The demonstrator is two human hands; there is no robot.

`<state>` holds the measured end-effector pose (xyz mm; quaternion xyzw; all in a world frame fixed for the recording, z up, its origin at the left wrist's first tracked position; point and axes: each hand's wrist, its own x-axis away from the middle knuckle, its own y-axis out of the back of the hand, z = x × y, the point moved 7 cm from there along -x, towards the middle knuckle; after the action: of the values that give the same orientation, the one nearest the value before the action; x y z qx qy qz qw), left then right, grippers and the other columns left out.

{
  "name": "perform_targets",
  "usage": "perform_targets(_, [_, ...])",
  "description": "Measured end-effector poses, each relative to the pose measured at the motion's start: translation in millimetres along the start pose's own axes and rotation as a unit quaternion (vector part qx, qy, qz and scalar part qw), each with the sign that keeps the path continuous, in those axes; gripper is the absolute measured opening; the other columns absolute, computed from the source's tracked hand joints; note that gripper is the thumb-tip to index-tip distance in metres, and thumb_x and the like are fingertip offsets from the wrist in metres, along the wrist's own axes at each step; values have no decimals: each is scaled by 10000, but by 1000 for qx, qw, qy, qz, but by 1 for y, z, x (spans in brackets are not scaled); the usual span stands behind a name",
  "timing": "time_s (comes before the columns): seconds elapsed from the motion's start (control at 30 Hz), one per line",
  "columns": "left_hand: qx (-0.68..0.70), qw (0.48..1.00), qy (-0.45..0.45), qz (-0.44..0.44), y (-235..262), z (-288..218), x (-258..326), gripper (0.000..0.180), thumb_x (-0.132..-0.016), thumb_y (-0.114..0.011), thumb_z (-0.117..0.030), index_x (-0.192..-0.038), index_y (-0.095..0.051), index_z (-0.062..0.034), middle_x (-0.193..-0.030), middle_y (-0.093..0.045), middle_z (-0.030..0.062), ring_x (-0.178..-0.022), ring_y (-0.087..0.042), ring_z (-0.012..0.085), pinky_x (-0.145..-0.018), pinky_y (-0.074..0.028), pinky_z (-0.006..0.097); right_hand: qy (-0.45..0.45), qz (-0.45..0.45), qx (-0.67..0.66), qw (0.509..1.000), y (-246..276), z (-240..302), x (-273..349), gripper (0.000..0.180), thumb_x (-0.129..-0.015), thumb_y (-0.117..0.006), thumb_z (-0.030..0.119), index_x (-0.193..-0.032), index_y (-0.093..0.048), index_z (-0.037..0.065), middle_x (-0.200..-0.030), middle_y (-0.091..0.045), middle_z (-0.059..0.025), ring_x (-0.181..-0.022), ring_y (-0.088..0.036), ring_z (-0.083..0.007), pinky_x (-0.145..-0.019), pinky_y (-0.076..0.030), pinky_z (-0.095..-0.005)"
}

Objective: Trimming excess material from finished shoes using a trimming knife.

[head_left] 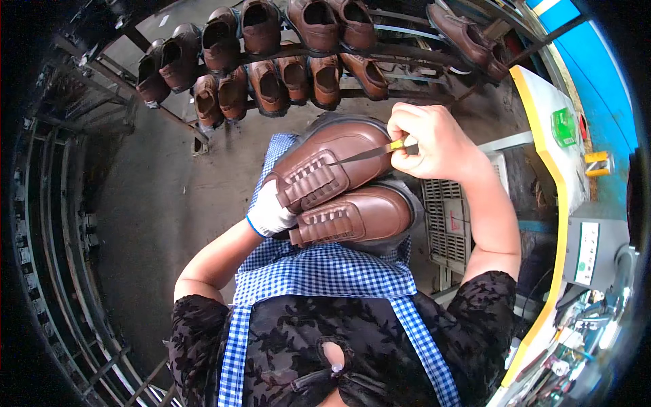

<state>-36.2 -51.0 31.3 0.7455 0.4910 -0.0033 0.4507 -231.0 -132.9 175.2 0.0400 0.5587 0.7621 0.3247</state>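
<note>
Trimming a brown shoe on the lap

The right hand [434,142] pinches a thin yellow-handled blade [369,154], fingers closed tight, its tip on the laces of the upper brown shoe [332,159]. The gloved left hand [270,214] curls closed around that shoe's side; a second shoe [359,217] lies beneath on the checked apron [325,271]. A rack of shoes [271,61] stands beyond.

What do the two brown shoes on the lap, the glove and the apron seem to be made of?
Upper brown shoe and lower brown shoe: likely leather or an imitation, smooth with a soft sheen. Glove on the left hand: white knit fabric, matte, blue cuff edge. Apron: woven cloth, blue-and-white check.
</note>
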Motion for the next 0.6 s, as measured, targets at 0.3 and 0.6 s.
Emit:
perform_targets(0.3, [-40, 999, -11, 24, -7, 0, 1, 463, -768, -699, -185, -1219, -628, -110, -1217, -633, 132, -1131, -612, 324, -987, -478, 413, -129, -67, -273, 951, -17, -29, 27, 167, -629, -561, -49, -735, -457, 27, -729, -462, -19, -607, -392, -80, -486, -286, -229])
perform_targets(0.6, [-38, 999, 13, 6, -5, 4, -17, 466, -814, -645, -149, -1271, -594, -72, -1277, -602, 147, -1171, -583, 346, -1005, -460, 426, -285, -226, -363, 858, -59, -80, 154, 114, -757, -562, -21, -791, -488, 59, -730, -437, 53, -604, -348, -33, -531, -277, -211])
